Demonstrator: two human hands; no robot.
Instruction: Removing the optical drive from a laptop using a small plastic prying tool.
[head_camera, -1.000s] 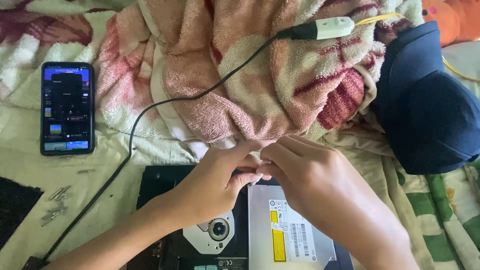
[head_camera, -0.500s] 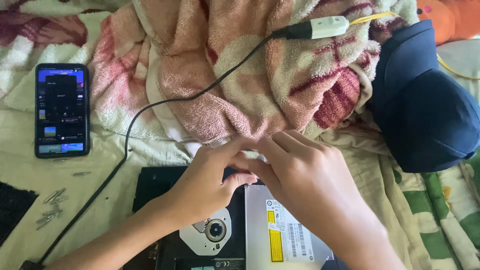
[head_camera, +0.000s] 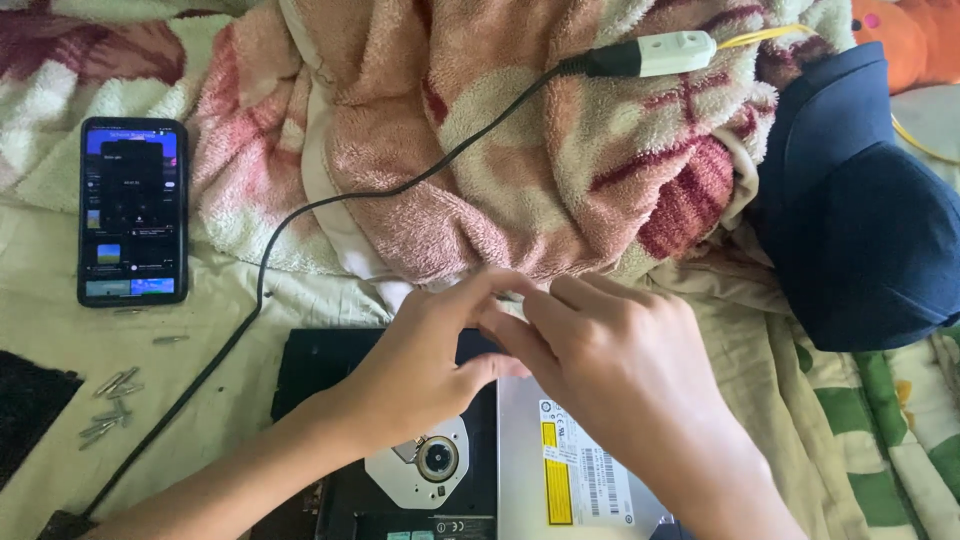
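A black laptop optical drive (head_camera: 330, 365) lies on the bed sheet, its tray pulled out beside its silver metal cover (head_camera: 590, 480), with the round spindle hub (head_camera: 437, 460) showing. My left hand (head_camera: 425, 360) and my right hand (head_camera: 610, 370) meet over the drive's far edge, fingertips pinched together. What they pinch is hidden by the fingers. The right hand covers the top of the silver cover.
A lit smartphone (head_camera: 132, 210) lies at the left. Several small screws (head_camera: 108, 405) are scattered on the sheet. A black cable (head_camera: 330, 205) runs to a white plug (head_camera: 675, 52) over a pink blanket (head_camera: 500, 150). A dark blue cap (head_camera: 860, 220) sits right.
Both hands stayed pinched over the drive's far edge, fingers shifting slightly. The view slid a little, so the phone and drive appear lower in the frame.
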